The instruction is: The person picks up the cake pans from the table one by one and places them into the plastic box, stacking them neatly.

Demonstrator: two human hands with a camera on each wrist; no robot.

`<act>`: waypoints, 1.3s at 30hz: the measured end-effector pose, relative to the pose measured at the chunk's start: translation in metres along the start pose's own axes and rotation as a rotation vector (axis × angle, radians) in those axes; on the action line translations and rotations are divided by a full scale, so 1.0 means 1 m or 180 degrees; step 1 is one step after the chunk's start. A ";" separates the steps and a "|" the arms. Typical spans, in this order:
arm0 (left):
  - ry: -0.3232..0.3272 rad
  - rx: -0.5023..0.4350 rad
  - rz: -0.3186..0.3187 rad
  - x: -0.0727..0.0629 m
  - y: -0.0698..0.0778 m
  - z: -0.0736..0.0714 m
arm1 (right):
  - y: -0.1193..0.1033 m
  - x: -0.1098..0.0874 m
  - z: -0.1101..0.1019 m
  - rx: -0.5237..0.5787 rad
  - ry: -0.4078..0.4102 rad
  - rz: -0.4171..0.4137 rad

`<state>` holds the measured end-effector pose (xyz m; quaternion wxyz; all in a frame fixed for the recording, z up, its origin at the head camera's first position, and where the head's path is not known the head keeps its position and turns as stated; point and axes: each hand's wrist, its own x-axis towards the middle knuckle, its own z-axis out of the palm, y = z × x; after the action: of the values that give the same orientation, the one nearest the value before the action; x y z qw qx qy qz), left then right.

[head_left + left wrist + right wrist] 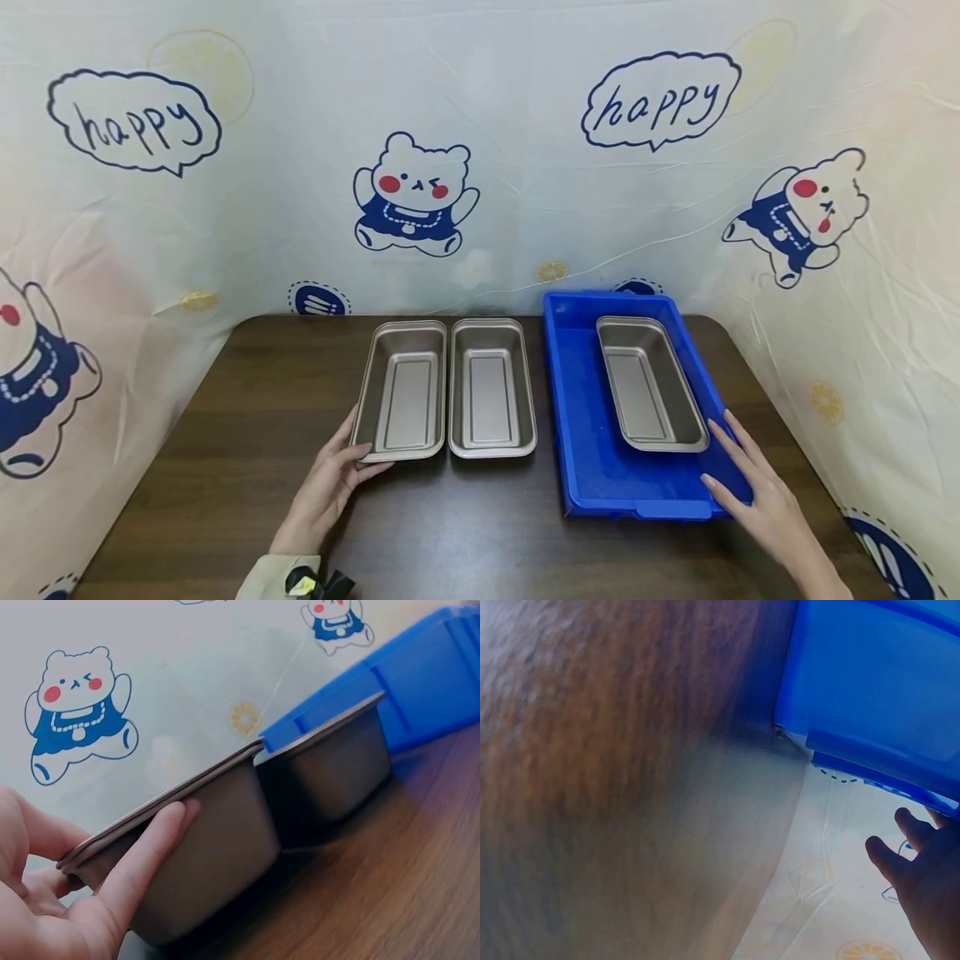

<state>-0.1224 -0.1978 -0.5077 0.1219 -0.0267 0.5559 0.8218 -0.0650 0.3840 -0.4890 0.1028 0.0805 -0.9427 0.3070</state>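
Note:
Two metallic grey-brown loaf pans stand side by side on the table in the head view: the left loaf pan and the middle loaf pan. My left hand grips the near left corner of the left pan, fingers spread along its outer walls under the rim. A third loaf pan lies inside a blue plastic tray, towards its right side. Beside the tray's near right corner, my right hand has its fingers spread and holds nothing; whether it touches the tray I cannot tell.
The dark wooden table has rounded far corners. A pale cloth printed with bears and "happy" bubbles hangs behind it and along both sides. The tray's raised walls stand close to the middle pan.

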 end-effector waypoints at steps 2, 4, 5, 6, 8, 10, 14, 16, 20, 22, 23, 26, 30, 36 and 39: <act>0.0010 -0.0049 0.0023 0.000 0.001 0.001 | 0.000 0.000 0.000 0.0010 0.0005 -0.0007; 0.0022 -0.0090 0.0039 0.000 0.002 0.001 | 0.000 0.000 0.000 0.0005 0.0005 -0.0007; 0.0031 -0.0102 0.0048 0.001 0.002 0.001 | 0.000 0.000 0.000 0.0004 0.0003 -0.0004; 0.0042 -0.0119 0.0058 0.001 0.003 0.001 | 0.000 0.001 0.001 0.0005 0.0001 -0.0005; 0.0051 -0.0149 0.0077 0.001 0.004 0.001 | -0.001 0.001 0.001 -0.0003 -0.0002 -0.0007; 0.0054 -0.0176 0.0104 0.001 0.006 0.002 | -0.001 0.001 0.002 0.0002 -0.0006 -0.0002; 0.0036 -0.0211 0.0173 0.000 0.011 0.005 | 0.000 0.000 0.002 0.0001 -0.0011 0.0020; 0.0029 -0.0226 0.0212 0.000 0.014 0.007 | 0.000 0.000 0.002 -0.0004 -0.0016 0.0030; 0.0024 -0.0266 0.0247 0.000 0.019 0.012 | 0.000 0.001 0.001 -0.0018 -0.0002 0.0024; 0.0021 -0.0262 0.0250 0.000 0.022 0.016 | 0.000 0.001 0.001 -0.0015 0.0002 0.0023; 0.0008 -0.0270 0.0241 0.000 0.023 0.018 | 0.000 0.001 0.001 -0.0012 0.0003 0.0023; -0.0069 -0.0291 0.0240 0.000 0.025 0.023 | 0.000 0.000 0.001 0.0004 -0.0004 0.0036; -0.0161 -0.0369 0.0264 0.001 0.027 0.031 | 0.000 0.000 0.000 0.0022 -0.0010 0.0051; -0.0187 -0.0441 0.0272 0.004 0.031 0.044 | -0.001 0.000 -0.001 0.0020 -0.0031 0.0086; -0.0226 -0.0448 0.0249 0.006 0.033 0.050 | -0.001 0.001 -0.002 0.0007 -0.0028 0.0095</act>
<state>-0.1312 -0.1619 -0.4600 0.1072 0.0156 0.4927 0.8635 -0.0652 0.3841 -0.4867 0.0939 0.0679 -0.9439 0.3093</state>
